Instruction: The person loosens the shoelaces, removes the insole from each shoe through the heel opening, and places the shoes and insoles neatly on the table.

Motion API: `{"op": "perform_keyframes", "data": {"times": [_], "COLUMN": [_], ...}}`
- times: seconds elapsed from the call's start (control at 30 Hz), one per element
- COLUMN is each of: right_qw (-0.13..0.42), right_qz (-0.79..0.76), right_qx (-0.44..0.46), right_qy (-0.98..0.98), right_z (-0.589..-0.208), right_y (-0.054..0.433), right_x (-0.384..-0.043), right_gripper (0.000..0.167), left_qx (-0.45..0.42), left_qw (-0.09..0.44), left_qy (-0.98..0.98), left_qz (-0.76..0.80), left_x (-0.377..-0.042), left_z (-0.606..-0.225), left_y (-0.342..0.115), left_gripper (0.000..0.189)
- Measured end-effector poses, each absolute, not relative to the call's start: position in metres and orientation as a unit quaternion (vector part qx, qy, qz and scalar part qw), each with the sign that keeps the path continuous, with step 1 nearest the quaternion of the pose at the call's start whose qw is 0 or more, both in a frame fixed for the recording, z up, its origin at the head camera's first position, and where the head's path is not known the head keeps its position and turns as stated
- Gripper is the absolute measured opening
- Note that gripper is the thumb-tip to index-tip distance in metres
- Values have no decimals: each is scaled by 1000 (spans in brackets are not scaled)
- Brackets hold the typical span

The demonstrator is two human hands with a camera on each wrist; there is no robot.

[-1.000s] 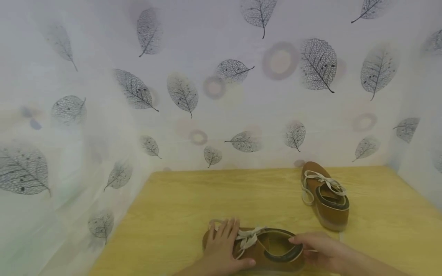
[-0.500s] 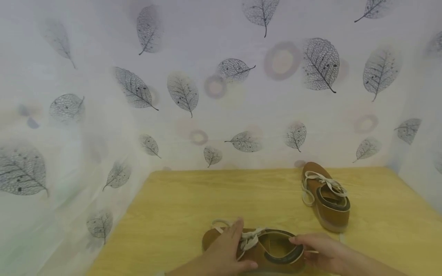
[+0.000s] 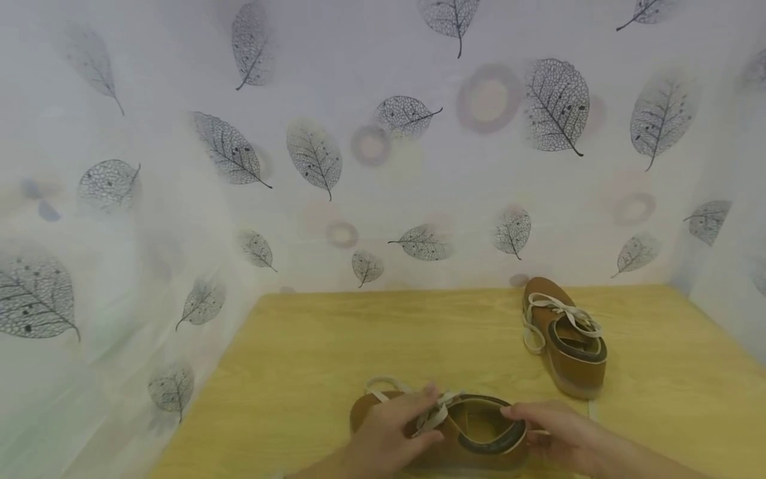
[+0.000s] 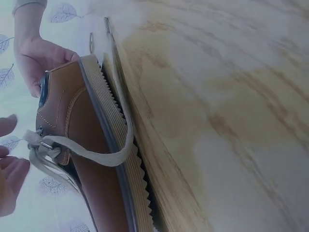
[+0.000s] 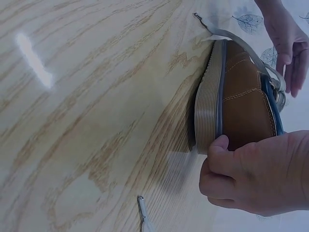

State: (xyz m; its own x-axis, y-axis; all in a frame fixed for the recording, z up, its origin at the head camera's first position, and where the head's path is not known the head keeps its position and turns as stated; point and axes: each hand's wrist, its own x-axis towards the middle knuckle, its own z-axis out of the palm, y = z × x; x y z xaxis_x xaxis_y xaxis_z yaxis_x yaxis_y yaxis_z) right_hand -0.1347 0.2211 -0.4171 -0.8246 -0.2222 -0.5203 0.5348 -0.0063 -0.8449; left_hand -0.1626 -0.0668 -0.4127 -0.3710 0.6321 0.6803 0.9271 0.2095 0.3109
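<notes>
A brown lace-up shoe (image 3: 365,411) rests sole down at the near side of the wooden table, toe to the left. My right hand (image 3: 556,429) grips its heel, thumb at the padded collar; the right wrist view shows the curled fingers (image 5: 219,174) behind the heel. Over the front of the shoe hovers my left hand (image 3: 385,436), its thumb and fingers spread apart by the tied pale laces (image 3: 439,416). From the left wrist, those fingertips (image 4: 19,169) stand a little off the lace bow (image 4: 46,145). A lace loop hangs down the shoe's side to the tabletop.
Another brown shoe (image 3: 574,372), also tied with pale laces, stands farther back on the right, toe away from me. Around the wooden table (image 3: 299,352) hang pale leaf-print sheets (image 3: 359,60). A loose lace end (image 5: 142,210) lies on the wood in the right wrist view.
My left hand has lifted from lying flat across the toe and turned toward the laces, thumb and fingers now parted. The right hand keeps its hold on the heel; both shoes stay put.
</notes>
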Motion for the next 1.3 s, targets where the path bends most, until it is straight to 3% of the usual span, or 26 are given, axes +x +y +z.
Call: {"op": "perform_keyframes", "data": {"times": [0.1,0.17,0.33,0.43,0.87,1.1,1.3], "right_qw": [268,266,260,258,271,269,242], "right_qz": [-701,-702,-697,-693,-698,-705,-695], "right_qx": [127,133,142,146,124,125,175], "right_qy": [649,647,653,658,651,644,653], "right_z": [-416,-417,-418,-419,-417,-417,-417], "right_y": [221,220,220,219,220,219,214], "right_x": [-134,-134,-134,-134,-134,-136,-134], "right_gripper": [14,15,19,21,22,17,15], "left_qx": [-514,-499,-310,-201,-159,-130,-82], "left_qw": [236,213,-35,-132,-249,-340,-431], "left_qy": [-720,-715,-765,-774,-708,-637,-548], "left_qz": [-402,-442,-563,-587,-642,-680,-713], "left_x": [-163,-163,-155,-154,-168,-174,-184], "left_z": [-415,-416,-413,-412,-419,-422,-420], "left_y": [-65,-65,-65,-63,-51,-58,-80], "left_gripper": [37,32,26,24,20,24,12]}}
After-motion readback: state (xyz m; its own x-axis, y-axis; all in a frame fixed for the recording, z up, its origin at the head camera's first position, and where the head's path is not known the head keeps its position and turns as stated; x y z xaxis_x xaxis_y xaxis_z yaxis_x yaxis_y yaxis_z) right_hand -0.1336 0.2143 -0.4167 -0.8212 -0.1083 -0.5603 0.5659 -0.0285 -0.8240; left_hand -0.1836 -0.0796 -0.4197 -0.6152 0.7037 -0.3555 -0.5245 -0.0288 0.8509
